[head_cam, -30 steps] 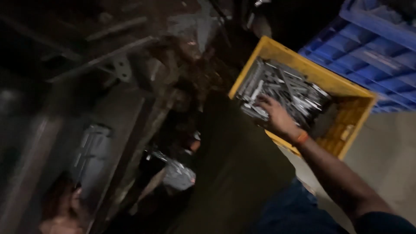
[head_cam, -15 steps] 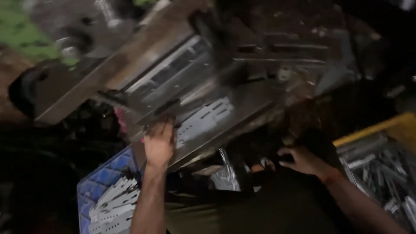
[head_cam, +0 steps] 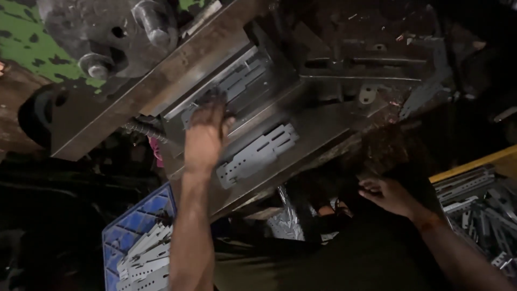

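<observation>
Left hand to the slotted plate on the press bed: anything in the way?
Nothing visible. The left hand lies on the sloped bed, its fingertips on the upper slotted part. The loose slotted plate lies just beside the wrist, apart from it, with bare metal between them.

No packages, labels, signs or screens are in view.

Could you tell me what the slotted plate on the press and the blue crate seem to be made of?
Slotted plate: probably sheet metal, pale grey, matte with a dull sheen, thin with punched slots. Blue crate: likely moulded plastic, uniform colour, gridded wall. The left hand rests beside the plate.
</observation>
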